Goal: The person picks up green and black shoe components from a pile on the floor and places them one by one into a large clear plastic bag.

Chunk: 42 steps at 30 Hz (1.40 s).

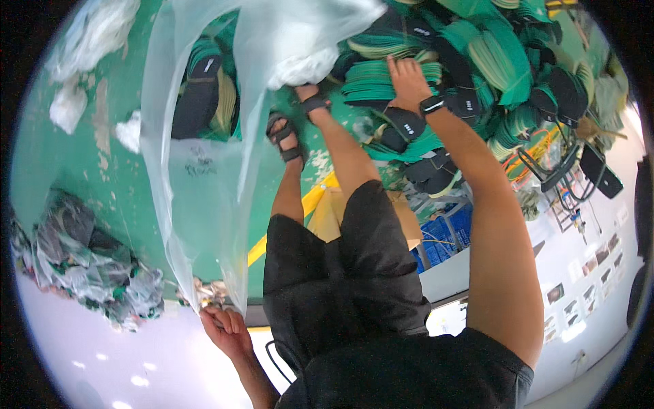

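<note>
My left hand [227,328] is closed, pinching the edge of a large clear plastic bag [157,157] that stretches up across the view. Inside or behind the bag is a stack of black and green curved pieces [197,102]; I cannot tell which. My right hand [411,83], with a dark band at the wrist, lies with fingers stretched out on a stack of thin green curved sheets [368,83]. Around it are several more bundles of green and black layered pieces [487,51]. Their exact kind is unclear.
White plastic wads [68,105] lie on the worn green floor [122,184] at left. A heap of bagged dark items [82,252] is at the lower left. A cardboard box [402,218], a blue crate [449,228] and a black-framed stand [562,167] are to the right.
</note>
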### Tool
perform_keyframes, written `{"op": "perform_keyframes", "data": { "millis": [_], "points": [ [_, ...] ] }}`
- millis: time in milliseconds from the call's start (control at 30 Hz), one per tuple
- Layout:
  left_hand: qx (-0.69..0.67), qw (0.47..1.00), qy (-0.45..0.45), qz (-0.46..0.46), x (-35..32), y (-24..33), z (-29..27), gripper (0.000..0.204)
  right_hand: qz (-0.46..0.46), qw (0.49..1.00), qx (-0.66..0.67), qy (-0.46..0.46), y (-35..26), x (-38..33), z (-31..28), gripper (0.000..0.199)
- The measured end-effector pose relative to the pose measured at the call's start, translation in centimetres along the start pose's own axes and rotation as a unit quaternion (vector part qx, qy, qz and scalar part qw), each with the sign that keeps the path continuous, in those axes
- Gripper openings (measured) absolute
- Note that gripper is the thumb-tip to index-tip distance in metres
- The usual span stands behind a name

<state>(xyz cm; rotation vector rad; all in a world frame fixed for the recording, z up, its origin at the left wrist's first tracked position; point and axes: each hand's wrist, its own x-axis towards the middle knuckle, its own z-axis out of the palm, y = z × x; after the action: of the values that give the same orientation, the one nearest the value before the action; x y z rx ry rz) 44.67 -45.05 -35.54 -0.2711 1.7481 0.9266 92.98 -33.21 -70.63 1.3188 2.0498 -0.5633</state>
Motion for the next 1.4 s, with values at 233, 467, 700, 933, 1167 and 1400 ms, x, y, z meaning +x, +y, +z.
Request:
{"op": "perform_keyframes", "data": {
  "millis": [233, 467, 700, 933, 1167, 1400],
  "points": [
    [0.010, 0.992, -0.124, 0.026, 0.8, -3.4, -2.6, 0.037, -0.031, 0.999, 0.008, 0.032, -0.3, -1.0, 0.6, 0.097],
    [-0.058, 0.998, -0.033, 0.020, -0.7, -2.1, -2.0, 0.049, -0.095, 0.957, 0.221, 0.162, -8.0, -11.3, -14.1, 0.095],
    [-0.130, 0.980, -0.144, 0.053, -0.5, -1.5, 0.5, 0.051, -0.269, 0.859, 0.283, 0.330, -20.1, -7.1, -28.2, 0.098],
    [-0.150, 0.983, -0.082, 0.071, 0.3, -0.8, -0.9, 0.054, -0.388, 0.921, 0.043, -0.001, -27.2, -1.7, -21.3, 0.089],
    [-0.130, 0.975, -0.171, -0.051, -1.4, -6.1, -3.9, 0.055, -0.460, 0.856, 0.153, 0.179, -33.6, 7.8, -25.1, 0.035],
    [-0.099, 0.982, -0.155, 0.036, -1.1, -3.2, -2.5, 0.049, -0.157, 0.853, 0.157, 0.473, -31.2, 8.4, -28.0, 0.069]
  ]
}}
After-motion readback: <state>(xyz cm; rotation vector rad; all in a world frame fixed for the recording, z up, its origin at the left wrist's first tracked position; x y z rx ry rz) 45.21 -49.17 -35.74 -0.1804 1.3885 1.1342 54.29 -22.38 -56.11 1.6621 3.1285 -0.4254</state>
